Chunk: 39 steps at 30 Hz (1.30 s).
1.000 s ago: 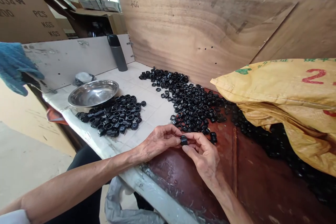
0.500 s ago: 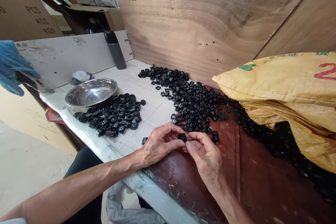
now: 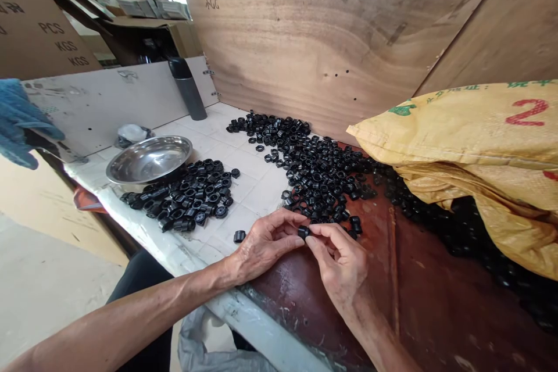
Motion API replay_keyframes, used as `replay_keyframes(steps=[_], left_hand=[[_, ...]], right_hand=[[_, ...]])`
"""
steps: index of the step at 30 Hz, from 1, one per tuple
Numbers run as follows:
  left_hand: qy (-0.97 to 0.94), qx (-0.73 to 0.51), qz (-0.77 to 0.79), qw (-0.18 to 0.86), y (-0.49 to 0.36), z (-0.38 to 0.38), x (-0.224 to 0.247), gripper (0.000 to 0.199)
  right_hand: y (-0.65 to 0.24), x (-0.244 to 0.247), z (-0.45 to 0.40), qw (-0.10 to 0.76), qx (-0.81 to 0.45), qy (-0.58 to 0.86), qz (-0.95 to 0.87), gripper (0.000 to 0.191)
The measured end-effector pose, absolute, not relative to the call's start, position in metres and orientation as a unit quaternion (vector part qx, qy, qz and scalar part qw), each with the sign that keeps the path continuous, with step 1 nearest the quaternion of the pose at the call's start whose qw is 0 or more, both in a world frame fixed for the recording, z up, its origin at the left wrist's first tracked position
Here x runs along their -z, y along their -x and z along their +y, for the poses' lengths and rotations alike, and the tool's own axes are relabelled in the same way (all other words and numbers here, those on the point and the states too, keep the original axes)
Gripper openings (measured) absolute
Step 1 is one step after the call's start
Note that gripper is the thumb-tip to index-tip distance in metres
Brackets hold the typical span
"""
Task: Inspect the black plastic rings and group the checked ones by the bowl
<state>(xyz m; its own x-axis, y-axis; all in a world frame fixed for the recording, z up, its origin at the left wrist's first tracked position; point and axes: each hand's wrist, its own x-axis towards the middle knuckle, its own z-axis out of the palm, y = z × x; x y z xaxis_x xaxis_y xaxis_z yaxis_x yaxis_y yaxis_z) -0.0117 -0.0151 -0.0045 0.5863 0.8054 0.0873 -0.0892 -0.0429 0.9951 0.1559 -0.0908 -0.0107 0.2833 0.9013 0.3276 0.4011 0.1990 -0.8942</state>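
Observation:
A small black cylindrical part is pinched between the fingertips of both hands, above the red-brown surface. My left hand grips it from the left, my right hand from the right. Just beyond the hands spreads a large heap of black rings. A second pile of black parts lies to the left on the white tiled surface. One single black part rests beside my left hand. A couple of black parts sit just past my right hand.
A steel bowl stands at the left, behind the second pile. Further back is a dark bottle. A yellow sack with black parts at its mouth lies on the right. Wooden boards wall off the back.
The view has shifted slightly. The black part between my fingertips has turned and shows more of its side. Both hands keep nearly the same place.

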Motion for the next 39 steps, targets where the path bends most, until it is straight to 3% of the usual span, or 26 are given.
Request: replay_keyframes(steps=[4,9,13,18,21,23,26,29,34,39], left_hand=[[-0.722,-0.366,0.264,0.525,0.017,-0.015,0.008,0.024],[-0.828,-0.378,0.17,0.377,0.023,-0.014,0.009,0.03],[-0.873,-0.333,0.166,0.316,0.024,-0.018,0.005,0.03],[-0.928,-0.237,0.211,0.198,0.034,-0.024,0.001,0.023],[-0.943,-0.202,0.239,0.117,0.058,-0.011,0.001,0.017],[-0.941,-0.196,0.272,0.047,0.077,0.003,0.0,0.013],[-0.933,-0.213,0.29,-0.029,0.093,0.019,-0.002,0.012],[-0.918,-0.251,0.307,-0.007,0.078,0.016,-0.007,0.011],[-0.897,-0.234,0.314,0.206,0.017,-0.004,-0.006,0.015],[-0.903,-0.243,0.275,0.226,-0.014,0.0,0.01,0.026]], right_hand=[[-0.155,0.012,-0.093,0.504,-0.245,0.608,-0.562,0.015],[-0.152,0.008,-0.093,0.486,-0.399,0.623,-0.466,0.022],[-0.154,-0.003,-0.09,0.444,-0.462,0.638,-0.427,0.023],[-0.185,-0.017,-0.084,0.337,-0.34,0.712,-0.514,0.026],[-0.211,-0.022,-0.081,0.279,-0.232,0.76,-0.539,0.016],[-0.225,-0.023,-0.082,0.249,-0.206,0.768,-0.554,0.007],[-0.232,-0.024,-0.086,0.215,-0.222,0.755,-0.578,0.008],[-0.223,-0.02,-0.089,0.192,-0.219,0.744,-0.601,0.008],[-0.192,-0.003,-0.085,0.211,-0.132,0.695,-0.675,0.026],[-0.182,0.007,-0.083,0.183,-0.068,0.699,-0.687,0.017]])
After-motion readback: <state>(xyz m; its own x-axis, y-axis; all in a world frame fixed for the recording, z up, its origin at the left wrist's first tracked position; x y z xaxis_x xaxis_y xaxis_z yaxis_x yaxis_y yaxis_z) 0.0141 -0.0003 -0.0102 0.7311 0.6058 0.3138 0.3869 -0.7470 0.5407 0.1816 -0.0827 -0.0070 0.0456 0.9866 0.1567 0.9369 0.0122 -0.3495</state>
